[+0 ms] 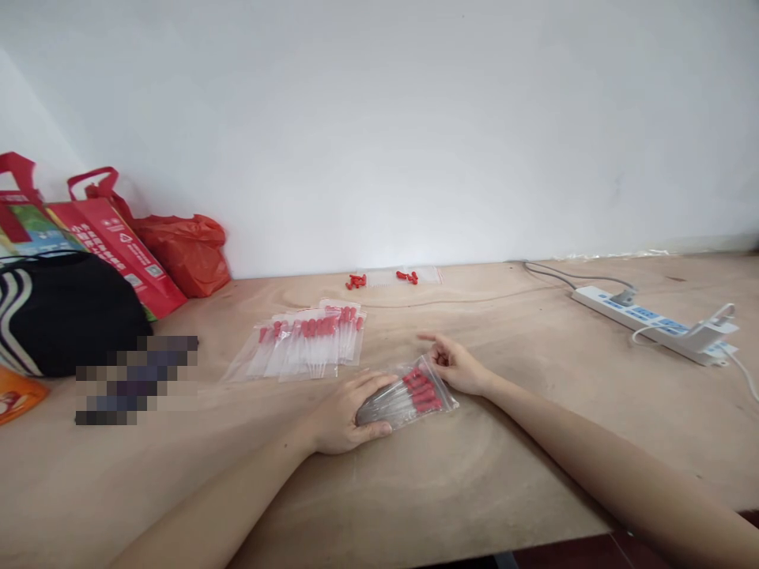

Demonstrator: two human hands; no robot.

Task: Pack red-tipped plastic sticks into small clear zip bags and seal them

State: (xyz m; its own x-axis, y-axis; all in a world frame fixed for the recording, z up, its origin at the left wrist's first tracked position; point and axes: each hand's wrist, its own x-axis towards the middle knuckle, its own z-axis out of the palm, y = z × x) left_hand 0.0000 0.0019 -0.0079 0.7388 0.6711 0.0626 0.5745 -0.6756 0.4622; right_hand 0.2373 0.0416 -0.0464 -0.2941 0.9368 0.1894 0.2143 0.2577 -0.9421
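sitting at the far left of the wooden surface [379,514], an orange pack [20,395] shows partly, cut off by the edge of view, near a black bag [77,308] with white stripes. behind that stand two totes [112,241] with red handles, then a red sack [183,249] by the wall [415,118]. in front of the black bag lies a pixelated thing [136,383], too blurred to name. further right a pile [290,359] of clear bags with red-ended sticks lies fanned out, overlapping. next comes the left hand [337,415], clamped on the lower end of a clear bag [391,411], thumb on the near side, fingers on the far side; the bag lies at the middle of the surface, its red tips [422,393] to the right. beyond it, near the wall, are two clusters of red pieces [356,281]. the right hand [458,367] is at the bag's zip end, index finger stretched out leftward; i cannot tell whether it pinches the plastic. at far right a white power strip [646,322] holds a gray plug [624,298] and a white charger [705,330].
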